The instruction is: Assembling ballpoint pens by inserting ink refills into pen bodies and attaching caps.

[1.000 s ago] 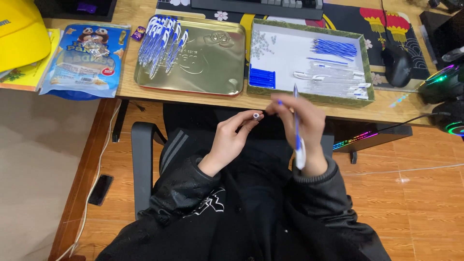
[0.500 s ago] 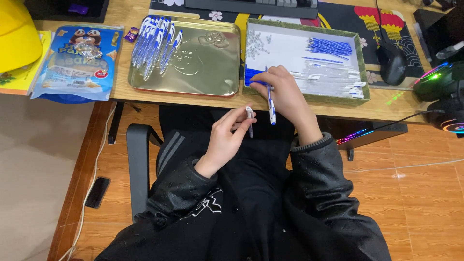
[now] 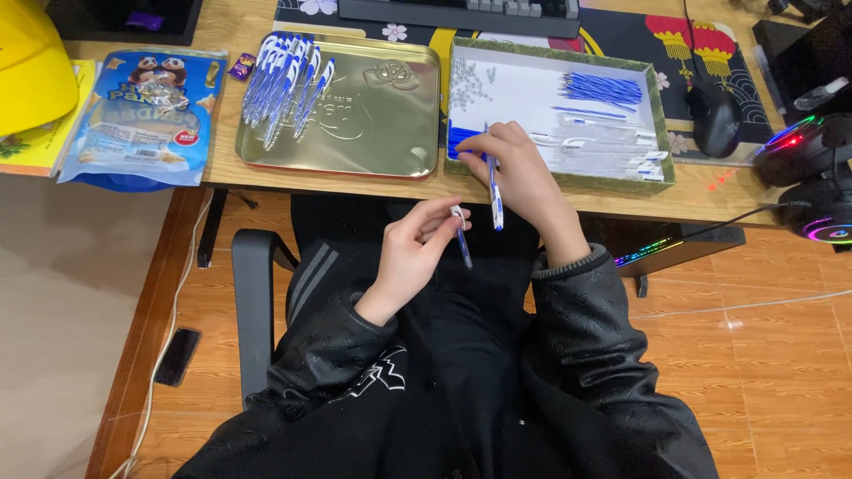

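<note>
A wooden desk [image 3: 222, 182] runs across the top, well beyond the left fingers. On it, past the right fingertips, sits a green-rimmed box [image 3: 661, 146] with a white floor, holding blue refills [image 3: 603, 89] at its far right, clear barrels [image 3: 603, 151] nearer, and small springs [image 3: 468, 82] at its far left. Just left of the box lies a gold tray [image 3: 382, 115] with a heap of finished pens [image 3: 280, 80] at its far left corner. Further left lie a blue snack bag [image 3: 142, 115] and a yellow helmet [image 3: 31, 62]. Right of the box are a black mouse [image 3: 713, 115] and a lit headset [image 3: 812, 177].

The right hand [image 3: 519, 173] rests over the box's near left edge, fingers curled around a blue-and-white pen [image 3: 493, 191] that hangs point down from them. The left hand [image 3: 417, 248], over the lap and just apart from the right, pinches a thin blue refill [image 3: 461, 241] between thumb and fingertips, its tip slanting down to the right.
</note>
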